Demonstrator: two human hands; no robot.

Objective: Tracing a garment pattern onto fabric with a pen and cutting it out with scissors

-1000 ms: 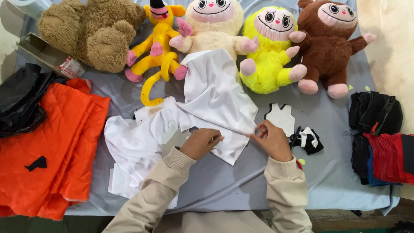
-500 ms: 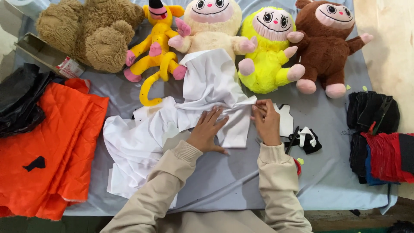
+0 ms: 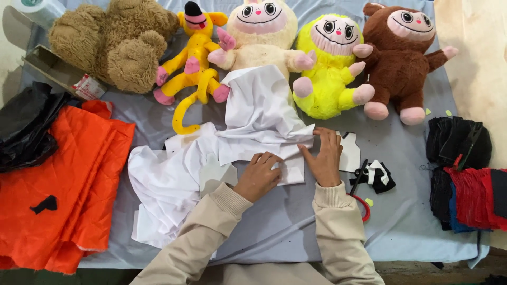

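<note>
The left hand (image 3: 260, 175) lies on the white cloth (image 3: 211, 163) with its fingers curled, pressing down on a folded edge; its grip is not clenched around anything, only pushing on the fabric. The right hand (image 3: 324, 157) lies flat and released on the same cloth, fingers spread, pinning the fold just beside the left hand. The cloth is spread over the middle of the tabletop (image 3: 274, 227), which is covered in a grey-blue sheet, and one end of it runs up to touch the cream plush (image 3: 261, 29). Just right of the right hand lies a small white cut-out (image 3: 349, 153), and beyond it red-handled scissors (image 3: 362, 198) beside a black-and-white scrap (image 3: 376, 175). Along the far edge stand a brown bear (image 3: 113, 45), a yellow long-tailed toy (image 3: 195, 58), a yellow plush (image 3: 330, 63) and a brown plush (image 3: 401, 53). Orange fabric (image 3: 58, 184) and black fabric (image 3: 24, 126) lie at the left; a dark stack of black, red and blue cloth (image 3: 465, 174) sits at the right.
</note>
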